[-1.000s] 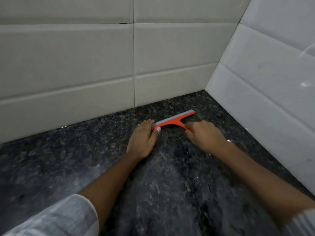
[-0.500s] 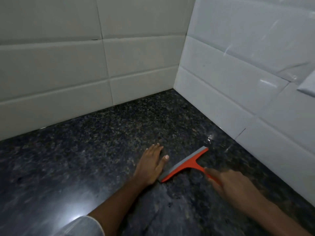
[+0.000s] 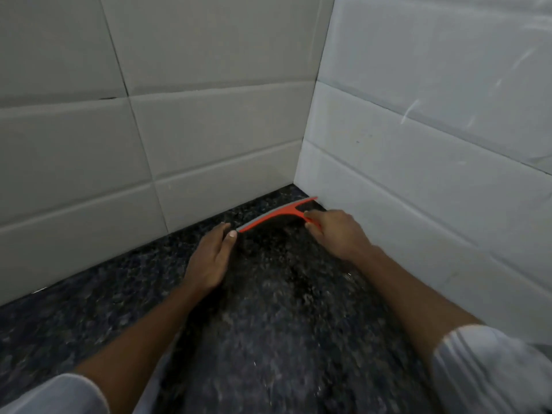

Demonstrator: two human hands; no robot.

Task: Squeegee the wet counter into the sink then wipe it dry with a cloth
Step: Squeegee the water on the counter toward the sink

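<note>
With the orange squeegee (image 3: pixel 277 215) tucked into the counter's (image 3: pixel 268 324) back corner, blade running left-right, the right hand (image 3: pixel 336 231) clenches its handle while the left hand (image 3: pixel 209 258) lies flat, fingertips touching the blade's near end.

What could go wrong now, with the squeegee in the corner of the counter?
1. The squeegee has its far end almost at the right wall, so a strip there may stay wet.
2. The left hand lies flat at the blade's near end; it may smear the counter.
3. No sink is in view, so water may pool.
</note>
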